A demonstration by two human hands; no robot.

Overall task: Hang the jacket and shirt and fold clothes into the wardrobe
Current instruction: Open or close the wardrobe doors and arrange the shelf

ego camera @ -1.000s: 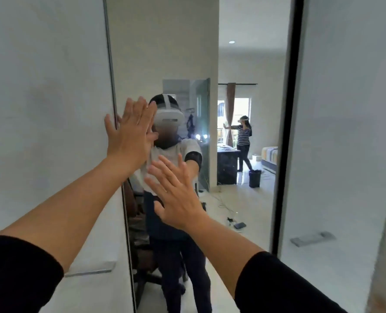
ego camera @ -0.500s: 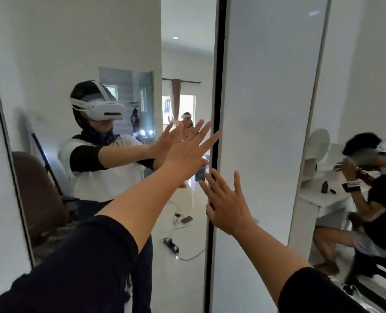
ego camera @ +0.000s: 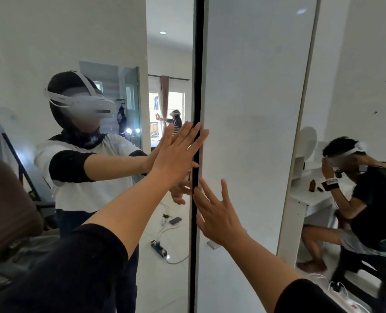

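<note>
Both hands are flat against the wardrobe front, fingers straight and spread, gripping nothing. The left hand (ego camera: 178, 154) lies on the mirror door (ego camera: 86, 53), its fingertips reaching the black edge (ego camera: 197, 86) where that door meets the white door (ego camera: 250, 109). The right hand (ego camera: 216, 213) is lower, palm on the white door just beside the same edge.

A second ago both palms were on the mirror with a white panel to their left; now the black seam has come across to sit under the hands, and the right hand has passed from mirror to white. I take that as the mirror door being slid sideways, though some of the shift may only be the head turning; from here I cannot tell which.

Nothing of the wardrobe's inside shows yet, only glass and panel. The jacket, shirt and other clothes are nowhere in view. In the reflection there is a phone (ego camera: 175, 220) and a power strip (ego camera: 158, 246) on the floor. So the task is barely begun: the door must open before anything can be hung or folded away.
</note>
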